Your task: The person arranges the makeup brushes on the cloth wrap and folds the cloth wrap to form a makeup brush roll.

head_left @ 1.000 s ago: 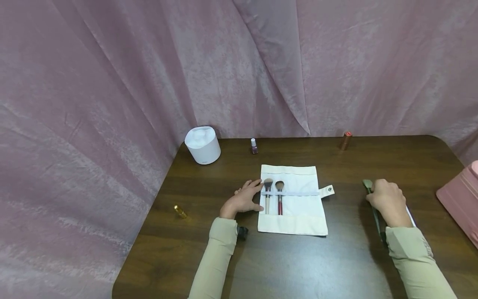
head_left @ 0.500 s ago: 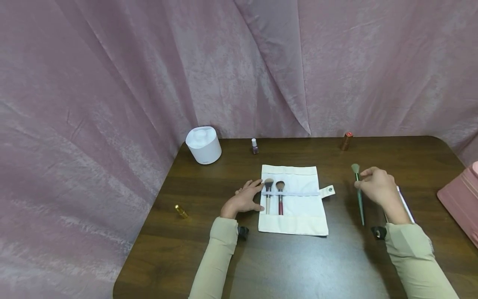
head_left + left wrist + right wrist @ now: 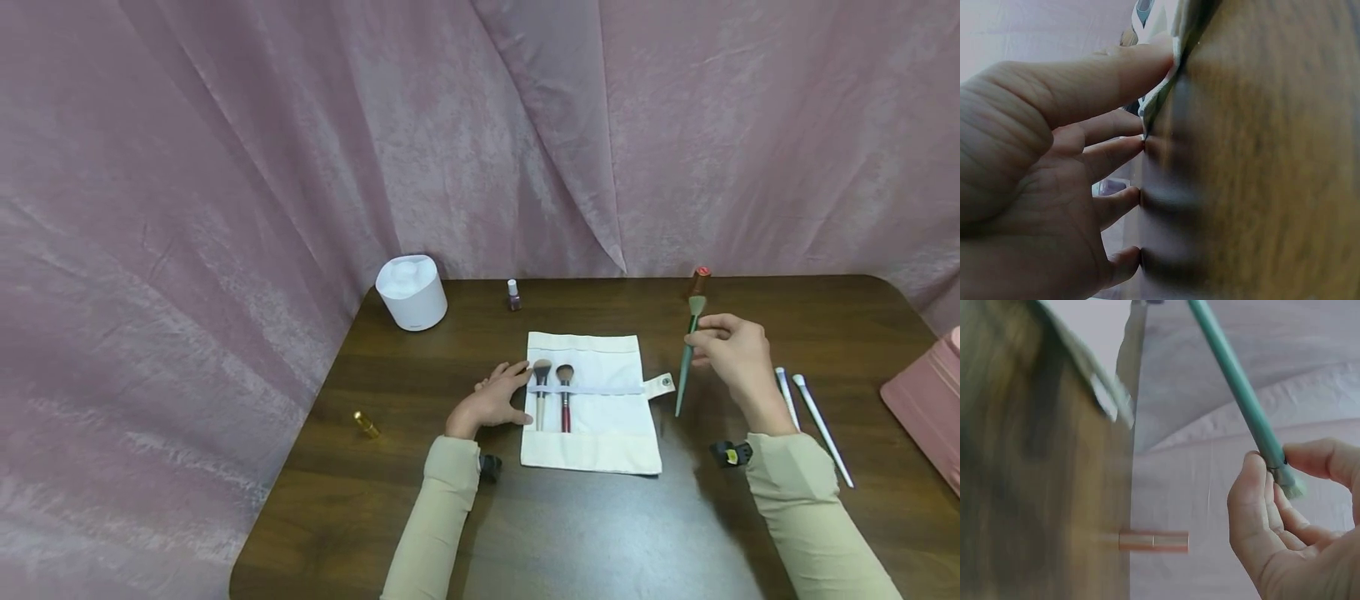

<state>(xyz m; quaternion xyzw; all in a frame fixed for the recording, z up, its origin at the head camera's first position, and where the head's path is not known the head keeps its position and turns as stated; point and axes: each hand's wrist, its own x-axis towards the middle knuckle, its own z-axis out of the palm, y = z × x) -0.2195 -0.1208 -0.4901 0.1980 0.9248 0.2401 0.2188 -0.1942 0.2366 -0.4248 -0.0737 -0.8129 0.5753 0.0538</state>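
My right hand (image 3: pixel 738 358) pinches a green makeup brush (image 3: pixel 686 367) near its head, bristles up and handle pointing down, raised above the table. In the right wrist view the thumb and fingertips close on the brush (image 3: pixel 1241 387) just below its bristles. A white fabric brush roll (image 3: pixel 600 450) lies unrolled mid-table, its snap strap (image 3: pixel 660 385) out to the right. Tucked under its band are a white-handled brush (image 3: pixel 541 408) and a red-handled brush (image 3: pixel 566 412). With fingers spread, my left hand (image 3: pixel 491 404) rests at the roll's left edge, thumb on the fabric (image 3: pixel 1163 19).
Two white-handled brushes (image 3: pixel 825 433) lie right of the right forearm. A pink case (image 3: pixel 930 408) stands at the right edge. Along the back are a white round container (image 3: pixel 412 296), a nail polish bottle (image 3: pixel 513 296) and a copper lipstick tube (image 3: pixel 700 283). A gold tube (image 3: pixel 366 424) lies left.
My right hand has lifted the green brush off the table and carried it left toward the roll, uncovering the two white-handled brushes. The left hand has stayed in place.
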